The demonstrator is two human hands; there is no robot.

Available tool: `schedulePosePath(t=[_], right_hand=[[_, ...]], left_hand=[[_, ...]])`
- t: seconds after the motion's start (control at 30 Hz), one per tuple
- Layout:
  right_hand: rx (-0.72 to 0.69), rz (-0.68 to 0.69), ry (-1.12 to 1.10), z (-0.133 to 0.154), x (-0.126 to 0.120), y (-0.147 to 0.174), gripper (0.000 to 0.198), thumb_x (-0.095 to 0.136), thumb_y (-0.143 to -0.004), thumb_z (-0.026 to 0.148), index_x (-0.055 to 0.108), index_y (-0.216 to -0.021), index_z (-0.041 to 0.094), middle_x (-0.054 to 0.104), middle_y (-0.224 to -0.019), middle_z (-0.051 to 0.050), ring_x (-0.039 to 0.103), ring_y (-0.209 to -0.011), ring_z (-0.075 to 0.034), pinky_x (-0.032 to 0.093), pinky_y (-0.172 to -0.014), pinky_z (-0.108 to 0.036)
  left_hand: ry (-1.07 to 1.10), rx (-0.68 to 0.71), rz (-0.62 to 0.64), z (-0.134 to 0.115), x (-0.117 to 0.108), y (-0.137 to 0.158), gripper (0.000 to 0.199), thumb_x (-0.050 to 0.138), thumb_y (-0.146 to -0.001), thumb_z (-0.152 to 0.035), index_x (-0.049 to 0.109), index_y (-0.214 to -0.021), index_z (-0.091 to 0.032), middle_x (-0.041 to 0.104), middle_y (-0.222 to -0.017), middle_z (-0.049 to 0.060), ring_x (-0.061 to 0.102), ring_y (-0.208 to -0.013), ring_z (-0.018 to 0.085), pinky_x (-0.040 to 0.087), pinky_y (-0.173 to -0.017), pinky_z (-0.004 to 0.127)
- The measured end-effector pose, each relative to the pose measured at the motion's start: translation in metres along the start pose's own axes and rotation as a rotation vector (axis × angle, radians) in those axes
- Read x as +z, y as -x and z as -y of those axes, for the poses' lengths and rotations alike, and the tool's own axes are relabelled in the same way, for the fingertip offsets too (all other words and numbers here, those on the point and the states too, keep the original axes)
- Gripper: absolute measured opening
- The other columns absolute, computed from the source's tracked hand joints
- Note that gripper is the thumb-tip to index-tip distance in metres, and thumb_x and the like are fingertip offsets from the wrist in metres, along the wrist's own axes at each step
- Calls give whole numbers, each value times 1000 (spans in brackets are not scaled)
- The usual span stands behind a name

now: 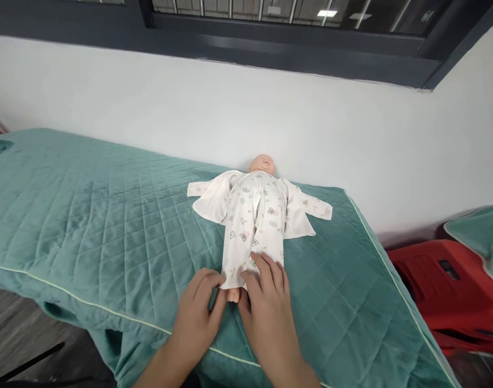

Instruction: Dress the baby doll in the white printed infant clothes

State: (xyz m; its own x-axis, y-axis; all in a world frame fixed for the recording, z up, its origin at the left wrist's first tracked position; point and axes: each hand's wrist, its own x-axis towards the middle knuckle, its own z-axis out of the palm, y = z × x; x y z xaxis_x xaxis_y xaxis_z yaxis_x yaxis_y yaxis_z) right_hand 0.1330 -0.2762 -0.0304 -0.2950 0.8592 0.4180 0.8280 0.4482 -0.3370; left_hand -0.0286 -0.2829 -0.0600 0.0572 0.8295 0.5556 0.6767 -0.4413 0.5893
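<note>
A baby doll [262, 163] lies on its back, head toward the wall. White patterned baby trousers [255, 215] cover its front from the chest down. Beneath them a matching baby jacket [212, 202] is spread open with both sleeves out to the sides. At the left trouser cuff, a doll's foot [233, 295] pokes out. My left hand [198, 310] pinches the left edge of that cuff between thumb and fingers. On the cuff's other side is my right hand [268, 310], fingers curled on the trouser fabric and thumb beside the foot. The other foot is hidden.
A green quilted cover [121, 215] with pale piping lies over the bed. Behind it stands a white wall [149, 102] below a dark window frame [271, 51]. A red plastic chair [444, 285] stands to the right, with green cloth [483, 234] over it.
</note>
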Motion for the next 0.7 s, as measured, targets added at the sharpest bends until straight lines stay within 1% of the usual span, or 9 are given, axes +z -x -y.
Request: schedulePosePath(t=[0.13, 0.3, 0.4, 0.5, 0.57, 0.63, 0.7], right_hand=[[0, -18, -18, -1, 2, -2, 16, 54, -91, 14, 64, -101, 22, 55, -142, -10, 39, -139, -34, 35, -111, -67], [-79, -40, -61, -4, -2, 9, 17, 52, -90, 9, 61, -96, 23, 60, -135, -8, 42, -137, -31, 32, -114, -66], [-104, -9, -75, -7, -5, 17, 20, 52, -91, 8, 60, -101, 23, 59, -135, -8, 43, -137, -30, 33, -115, -65], [-108, 11, -156, -13, -14, 23, 22, 56, -92, 14, 60, -111, 25, 57, -137, -8, 43, -137, -29, 40, -113, -58], [-90, -23, -245, -23, -21, 24, 24, 57, -94, 17, 58, -116, 26, 56, -137, -9, 45, -136, -27, 47, -109, -51], [-43, -93, -302, -41, -26, 20, 24, 55, -95, 16, 57, -117, 26, 56, -135, -9, 50, -131, -25, 50, -106, -46], [17, -145, -276, -67, -26, 7, 25, 52, -96, 15, 57, -119, 25, 57, -132, -10, 54, -125, -23, 50, -104, -45]], left_hand=[[-16, 117, -1, -6, -9, 3, 18, 50, -95, -9, 56, -106, -21, 64, -97, 3, 61, -91, 15, 52, -81, 27], [-72, 146, -27, -5, -14, 11, 18, 52, -94, -9, 55, -106, -21, 65, -102, 6, 62, -96, 16, 53, -83, 28], [-71, 136, 29, 0, -16, 19, 17, 51, -94, -10, 56, -106, -21, 65, -100, 5, 63, -94, 16, 53, -83, 29], [-23, 92, 100, 11, -19, 21, 18, 51, -94, -14, 56, -110, -22, 65, -101, 6, 63, -95, 17, 54, -83, 30], [-1, 42, 103, 25, -22, 16, 17, 50, -95, -17, 56, -110, -22, 66, -101, 6, 63, -95, 18, 54, -82, 30], [-41, -11, 83, 42, -21, 1, 15, 48, -97, -20, 58, -108, -21, 66, -100, 6, 63, -95, 18, 55, -83, 32], [-149, -22, 68, 59, -15, -22, 18, 47, -97, -23, 60, -109, -20, 67, -103, 7, 63, -99, 21, 54, -89, 38]])
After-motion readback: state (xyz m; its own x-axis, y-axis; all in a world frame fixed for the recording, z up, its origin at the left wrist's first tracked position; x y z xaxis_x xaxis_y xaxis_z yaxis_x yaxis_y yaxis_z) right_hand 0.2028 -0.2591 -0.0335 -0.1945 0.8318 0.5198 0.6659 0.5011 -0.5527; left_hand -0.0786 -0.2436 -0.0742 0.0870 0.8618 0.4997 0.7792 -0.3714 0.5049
